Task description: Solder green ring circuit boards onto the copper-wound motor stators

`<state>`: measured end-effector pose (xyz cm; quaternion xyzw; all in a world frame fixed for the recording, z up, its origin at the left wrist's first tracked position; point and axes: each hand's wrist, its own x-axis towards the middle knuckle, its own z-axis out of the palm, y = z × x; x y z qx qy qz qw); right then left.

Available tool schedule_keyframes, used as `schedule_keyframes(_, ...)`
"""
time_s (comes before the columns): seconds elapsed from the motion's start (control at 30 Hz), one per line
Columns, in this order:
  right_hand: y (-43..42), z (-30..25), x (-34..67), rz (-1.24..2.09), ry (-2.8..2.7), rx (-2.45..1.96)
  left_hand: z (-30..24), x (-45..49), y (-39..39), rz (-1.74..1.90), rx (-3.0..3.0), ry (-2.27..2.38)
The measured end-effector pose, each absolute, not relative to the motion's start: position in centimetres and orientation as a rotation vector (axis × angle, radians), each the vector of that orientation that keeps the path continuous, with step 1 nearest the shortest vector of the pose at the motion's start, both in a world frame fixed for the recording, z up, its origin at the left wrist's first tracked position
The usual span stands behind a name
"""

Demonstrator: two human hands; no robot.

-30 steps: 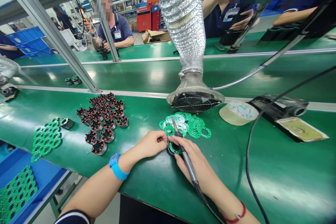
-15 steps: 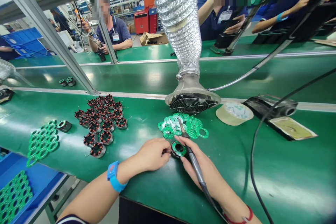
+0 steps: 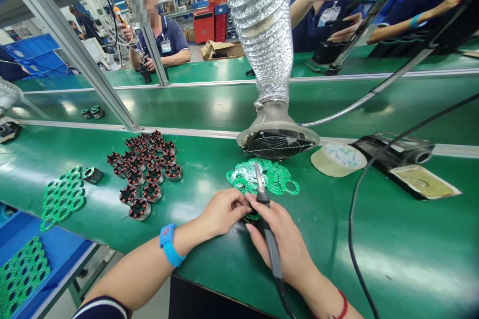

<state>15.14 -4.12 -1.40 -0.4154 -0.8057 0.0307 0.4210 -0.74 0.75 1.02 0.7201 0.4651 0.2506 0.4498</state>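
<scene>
My right hand [image 3: 290, 244] is closed around a soldering iron [image 3: 273, 246], its tip pointing away from me over a pile of green ring-shaped circuit boards [image 3: 277, 179]. Between my hands sits a motor stator [image 3: 253, 217] topped by a green ring board, mostly covered by my fingers. My left hand [image 3: 222, 213] pinches at its left and far side, wearing a blue wrist strap [image 3: 171, 245]. My right fingertips also come close to the stator; whether they touch it I cannot tell.
Several copper-wound stators [image 3: 144, 164] stand grouped at left, beside a stator with a board [image 3: 92, 175] and a green board panel [image 3: 63, 199]. A fume extraction hood [image 3: 279, 132] hangs ahead. At right are a tape roll [image 3: 339, 159], an iron stand [image 3: 396, 154] and a black cable [image 3: 352, 229].
My left fingers have moved right and over the stator, hiding more of its board. The soldering iron has become steeper, and my right hand has shifted slightly left.
</scene>
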Motion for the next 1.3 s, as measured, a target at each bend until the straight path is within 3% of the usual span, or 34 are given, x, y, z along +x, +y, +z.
schedule_keyframes(0.4,-4.1,-1.7,15.2,0.062,-2.184,-0.969,1.0,-1.1,1.3,0.607,1.327,1.004)
schedule_keyframes(0.73,-4.1,-2.0,15.7,-0.019,-2.113,-1.068,0.8,-1.3,1.4,0.572,1.366,1.057)
schedule_keyframes(1.3,-4.8,-1.6,17.0,0.305,-1.628,-1.252,1.1,-1.1,0.5,0.558,2.023,1.322)
